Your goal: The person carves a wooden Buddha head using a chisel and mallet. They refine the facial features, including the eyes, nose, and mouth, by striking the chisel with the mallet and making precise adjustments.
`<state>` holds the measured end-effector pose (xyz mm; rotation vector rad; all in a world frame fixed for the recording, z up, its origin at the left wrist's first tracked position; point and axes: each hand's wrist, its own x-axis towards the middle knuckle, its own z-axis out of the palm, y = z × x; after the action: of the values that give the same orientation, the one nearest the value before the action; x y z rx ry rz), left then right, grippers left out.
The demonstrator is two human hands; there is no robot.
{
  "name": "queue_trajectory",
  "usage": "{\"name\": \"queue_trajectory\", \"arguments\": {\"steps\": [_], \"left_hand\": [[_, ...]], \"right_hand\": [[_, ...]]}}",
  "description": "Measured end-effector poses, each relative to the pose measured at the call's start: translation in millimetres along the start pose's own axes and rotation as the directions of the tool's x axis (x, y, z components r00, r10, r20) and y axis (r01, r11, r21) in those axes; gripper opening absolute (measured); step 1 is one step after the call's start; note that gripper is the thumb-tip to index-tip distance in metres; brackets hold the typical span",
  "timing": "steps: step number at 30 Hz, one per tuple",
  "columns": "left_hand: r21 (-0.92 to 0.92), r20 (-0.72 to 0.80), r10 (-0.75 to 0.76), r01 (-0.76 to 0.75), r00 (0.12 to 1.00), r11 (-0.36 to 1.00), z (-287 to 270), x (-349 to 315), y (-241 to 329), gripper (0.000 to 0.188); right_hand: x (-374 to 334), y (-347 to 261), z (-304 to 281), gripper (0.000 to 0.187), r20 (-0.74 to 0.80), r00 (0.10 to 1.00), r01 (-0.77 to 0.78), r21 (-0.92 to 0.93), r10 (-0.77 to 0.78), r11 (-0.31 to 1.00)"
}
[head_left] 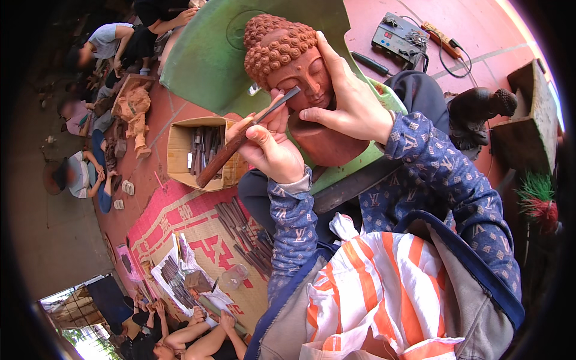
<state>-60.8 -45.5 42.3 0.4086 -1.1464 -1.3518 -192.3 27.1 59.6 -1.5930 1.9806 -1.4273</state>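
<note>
A reddish-brown carved wooden Buddha head (288, 57) with rows of round curls leans, tilted, over a green plastic chair (201, 63). My right hand (357, 99) grips it from the right side, fingers along its side and thumb across the chin and neck. In my left hand (273, 144) is a carving chisel (225, 156), held between thumb and fingers. Its dark wooden handle points down to the left. The metal blade reaches up to the carved cheek beside the nose; whether the tip touches the wood, I cannot tell.
A cardboard box (201, 126) of chisels stands left of my knee. More chisels (243, 234) lie on a patterned mat (171, 210). To the right are an electric device with wires (399, 39), a dark carved figure (477, 114) and a wooden box (531, 114). Other people sit at left.
</note>
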Motion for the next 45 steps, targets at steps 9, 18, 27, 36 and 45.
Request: {"name": "queue_trajectory", "arguments": {"steps": [9,18,27,36,45], "left_hand": [[0.010,-0.001,0.056,-0.056,0.998,0.998,4.2,-1.8,-2.4,0.037],[-0.003,0.000,0.025,-0.025,1.000,1.000,3.1,-2.8,-1.5,0.035],[-0.002,-0.012,0.114,-0.114,0.993,0.993,3.4,-2.7,-4.0,0.034],[-0.014,-0.042,0.094,-0.094,0.995,0.995,10.5,-4.1,-4.8,0.034],[-0.009,-0.079,0.069,-0.070,0.994,0.998,10.4,-6.9,-2.3,0.034]], "right_hand": [[0.1,4.4,2.6,0.111,-0.034,0.999,0.038,-0.030,-0.039,0.999],[0.2,8.8,5.7,0.114,-0.061,0.995,0.070,-0.040,-0.073,0.997],[-0.3,8.0,5.6,0.113,-0.071,0.994,0.082,-0.031,-0.084,0.996],[-0.1,7.6,6.7,0.113,-0.059,0.996,0.059,-0.050,-0.062,0.997],[0.1,7.9,6.8,0.113,-0.065,0.995,0.073,-0.026,-0.074,0.997]]}}
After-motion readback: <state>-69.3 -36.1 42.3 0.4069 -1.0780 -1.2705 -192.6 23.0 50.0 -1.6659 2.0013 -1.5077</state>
